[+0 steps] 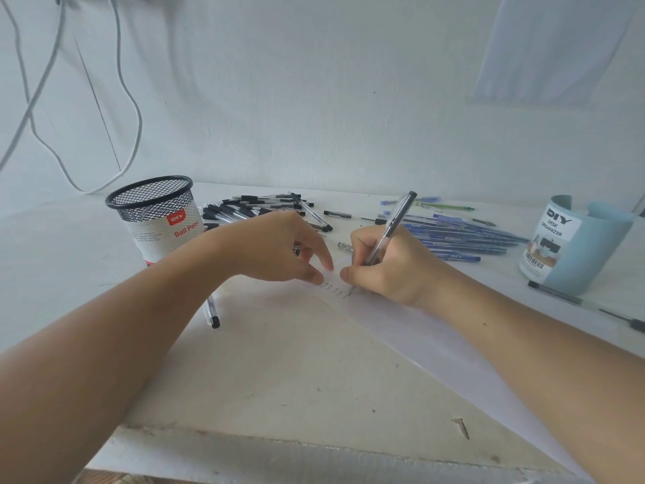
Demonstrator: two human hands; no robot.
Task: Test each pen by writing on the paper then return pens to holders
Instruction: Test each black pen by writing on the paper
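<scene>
table [279, 361]: pale, scuffed top set against a white wall.
paper [453, 351]: white sheet lying flat on the table, running from the middle toward the near right edge.
writing [331, 289]: a short column of small words at the sheet's far corner — too small to read with certainty.
right hand [387, 270]: fingers curled and clamped round the pen [392, 225], thumb and forefinger pinching low on the barrel; wrist and forearm lie over the paper.
pen: clear barrel with a dark top end; it slants up and away out of the grip, top well above the knuckles, tip showing below the fingertips and touching the paper just right of the writing.
left hand [279, 249]: holds nothing, fingers loose and apart; thumb and forefinger tips rest on the sheet's far corner, just left of the writing and near the right thumb. A ring shows on one finger.
mesh holder [157, 211]: black wire cup labelled "Ball Pens", upright at the far left, behind the left forearm.
black-capped pens [265, 206]: loose pile on the table behind the left hand.
blue pens [464, 235]: loose pile behind the right hand, reaching toward the blue holder [572, 246] — pale, upright, labelled "DIY Desk Organizer", at the far right.
stray pen [212, 314]: on the table, partly under the left forearm.
dark pen [558, 295]: lying just in front of the blue holder.
</scene>
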